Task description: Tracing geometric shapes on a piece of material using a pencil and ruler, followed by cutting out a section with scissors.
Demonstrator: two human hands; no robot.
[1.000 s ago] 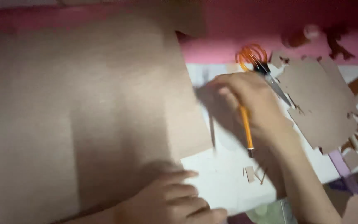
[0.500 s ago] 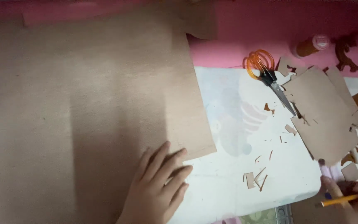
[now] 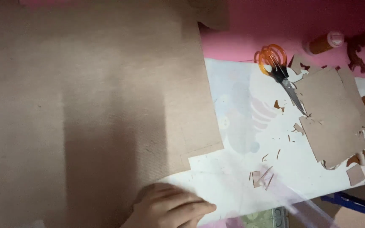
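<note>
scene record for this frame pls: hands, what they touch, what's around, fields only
left hand: rests at near edge of big brown cardboard sheet, fingers flat, holding nothing
right hand: not in view
surface: white sheet over pink table
scissors: orange handles, lying on the white sheet, blades touching cut cardboard piece
scraps: small brown offcuts scattered
bottle: lying on the pink table

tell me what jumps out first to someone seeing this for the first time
A big brown cardboard sheet fills the left two thirds, with the left hand resting at its lower edge. To the right, orange-handled scissors lie on a white sheet, beside a cut cardboard piece and small scraps.
</note>
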